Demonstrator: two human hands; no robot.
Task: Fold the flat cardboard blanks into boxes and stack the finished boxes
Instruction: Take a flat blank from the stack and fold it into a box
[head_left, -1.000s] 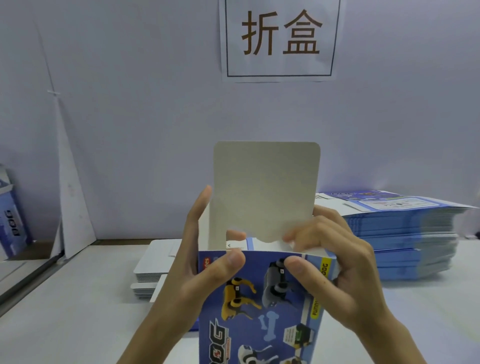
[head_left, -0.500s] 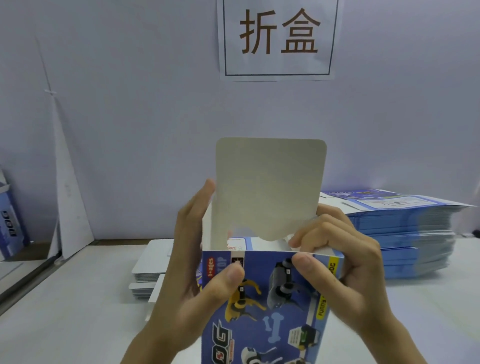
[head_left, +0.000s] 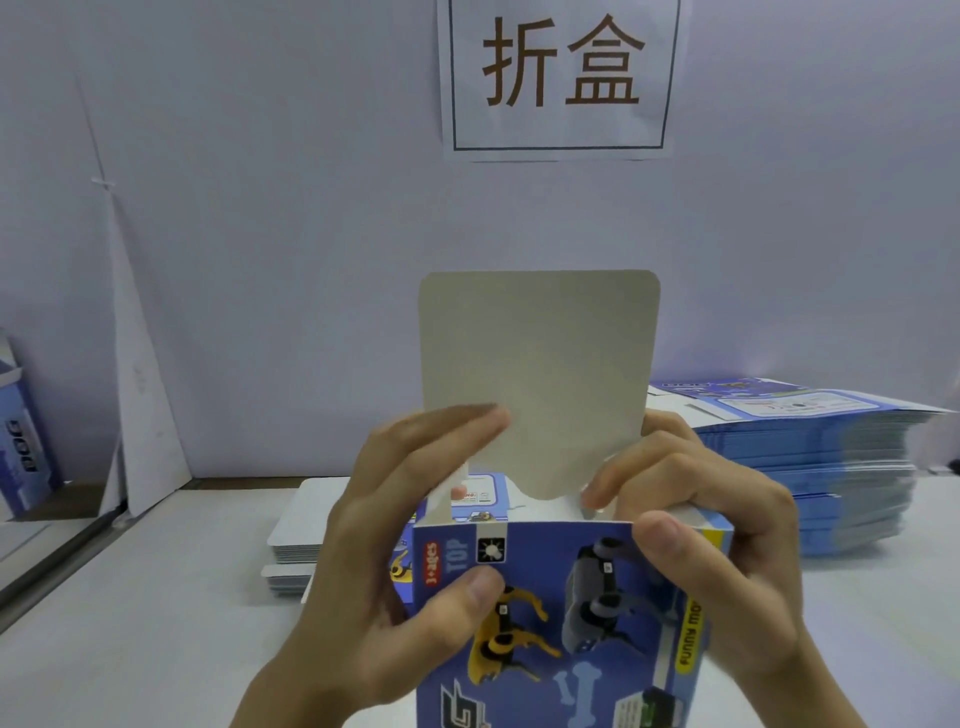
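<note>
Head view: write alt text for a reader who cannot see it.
A left hand and a right hand hold a partly folded blue box upright, thumbs on its printed front, its grey top flap standing open. A stack of flat blanks lies on the table behind to the right.

White counter (head_left: 130, 623), wall at the back edge. Right side: tall pile of blue blanks (head_left: 831, 478), flat, printed face up, edges a bit ragged. Centre-left, near the back: two short piles of white blanks (head_left: 298, 525), plain side up, the front pile (head_left: 283, 579) lower and touching the one behind. Far left: a rail (head_left: 52, 556) runs diagonally along the counter's edge. A white triangular card (head_left: 140, 389) stands on the back-left corner, leaning on the wall. Beyond the rail a blue box (head_left: 26, 452) stands upright; can't tell if that's the same counter.
</note>
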